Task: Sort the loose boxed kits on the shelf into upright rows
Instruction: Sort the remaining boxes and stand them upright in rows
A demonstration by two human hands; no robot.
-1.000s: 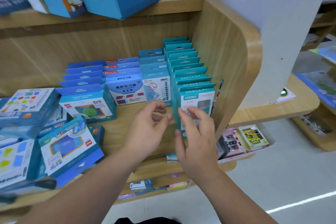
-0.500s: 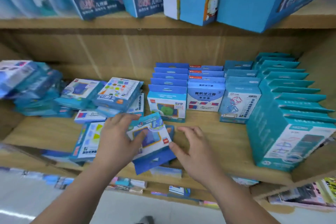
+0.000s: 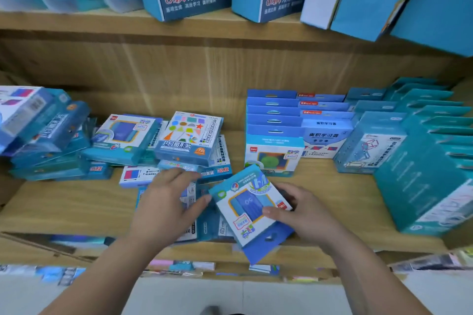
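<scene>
Left of the tilted boxed kit [image 3: 245, 208], our left grip [image 3: 166, 207] lies flat, fingers apart, on loose boxes [image 3: 212, 225], thumb at its edge. Our right grip [image 3: 304, 215] clamps the kit, hang tab [image 3: 268, 239] toward us; upright rows [image 3: 275, 135] stand beyond it, rightward.

A light wood-grain shelf [image 3: 76, 207] runs across the view under soft, even light, closed behind by a matching back panel [image 3: 179, 71], with an upper shelf [image 3: 102, 20] above and a pale floor [image 3: 192, 294] below its front edge.
</scene>
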